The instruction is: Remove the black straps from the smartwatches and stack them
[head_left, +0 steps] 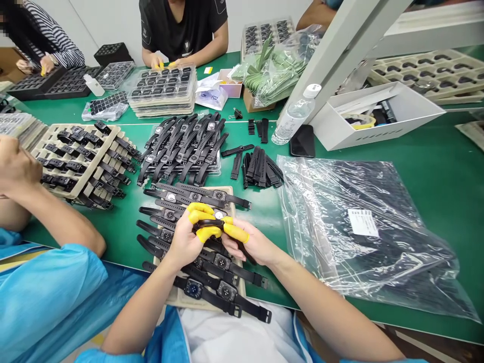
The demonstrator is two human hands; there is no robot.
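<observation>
Both hands meet over a tray of watches and hold one black smartwatch (pixel 210 223) edge-on between them. My left hand (pixel 186 239), with yellow finger cots, pinches the watch body from the left. From the right, my right hand (pixel 252 243) presses yellow-tipped fingers where the strap meets the body. A dark strap (pixel 247 253) hangs below its palm. Beneath, rows of smartwatches (pixel 226 290) with black bands lie face down on a beige tray (pixel 185 299). Part of that tray is hidden by my hands. Loose black watch straps (pixel 260 167) lie in a pile beyond it.
More watches (pixel 185 143) are heaped behind the tray. Right lies a large plastic bag (pixel 363 237); behind it are a phone (pixel 302 141), water bottle (pixel 297 116) and white box (pixel 372 116). A neighbour's arm (pixel 56 214) is close on the left. Co-workers sit across.
</observation>
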